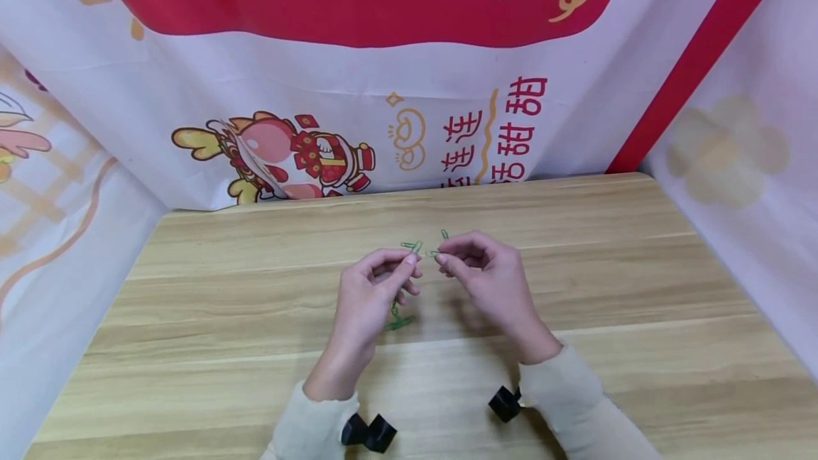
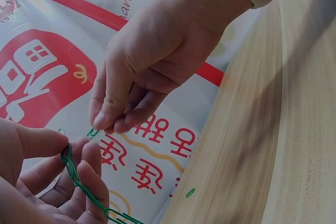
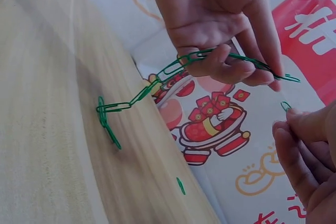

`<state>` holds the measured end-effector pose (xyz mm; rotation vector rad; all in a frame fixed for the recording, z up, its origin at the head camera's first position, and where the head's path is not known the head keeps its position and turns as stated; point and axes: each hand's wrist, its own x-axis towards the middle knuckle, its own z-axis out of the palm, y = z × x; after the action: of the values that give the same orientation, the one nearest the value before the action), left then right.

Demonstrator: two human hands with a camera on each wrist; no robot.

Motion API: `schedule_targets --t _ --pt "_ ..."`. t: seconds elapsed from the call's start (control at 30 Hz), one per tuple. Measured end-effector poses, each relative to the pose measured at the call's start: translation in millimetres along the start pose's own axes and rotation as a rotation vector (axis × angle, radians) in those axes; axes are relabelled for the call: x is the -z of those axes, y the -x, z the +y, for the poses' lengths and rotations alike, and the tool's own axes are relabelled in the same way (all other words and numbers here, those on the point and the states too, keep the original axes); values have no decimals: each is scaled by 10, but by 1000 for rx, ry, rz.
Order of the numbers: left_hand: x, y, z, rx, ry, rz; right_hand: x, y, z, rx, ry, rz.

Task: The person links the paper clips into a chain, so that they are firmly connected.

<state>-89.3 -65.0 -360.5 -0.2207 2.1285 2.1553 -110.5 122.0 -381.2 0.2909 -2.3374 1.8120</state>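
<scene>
Between thumb and fingertips, my left hand [image 1: 373, 293] pinches the upper end of a chain of linked green paper clips [image 3: 170, 66]. In the right wrist view the chain runs across the left fingers, and its lower end lies bunched on the wooden table. My right hand [image 1: 488, 279] pinches a single green paper clip [image 3: 285, 106] by one end. This clip and the chain's held end are close together, with a small gap between them in the right wrist view. Most of the single clip is covered by the right fingertips.
A loose green paper clip [image 1: 444, 234] lies on the table [image 1: 224, 289] just beyond the right hand. Printed cloth [image 1: 358, 69] with red and white patterns stands along the table's back edge and both sides. Black camera mounts [image 1: 505, 403] sit at the sleeves.
</scene>
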Motion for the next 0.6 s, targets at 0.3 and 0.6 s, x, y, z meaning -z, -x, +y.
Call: schedule_targets --t 0.3,0.6 --pt "10 6 9 5 -16 -10 117 -47 -23 -24 -44 -63" --pt "-13 16 10 -21 -81 -46 171 -42 -90 74 43 -73"
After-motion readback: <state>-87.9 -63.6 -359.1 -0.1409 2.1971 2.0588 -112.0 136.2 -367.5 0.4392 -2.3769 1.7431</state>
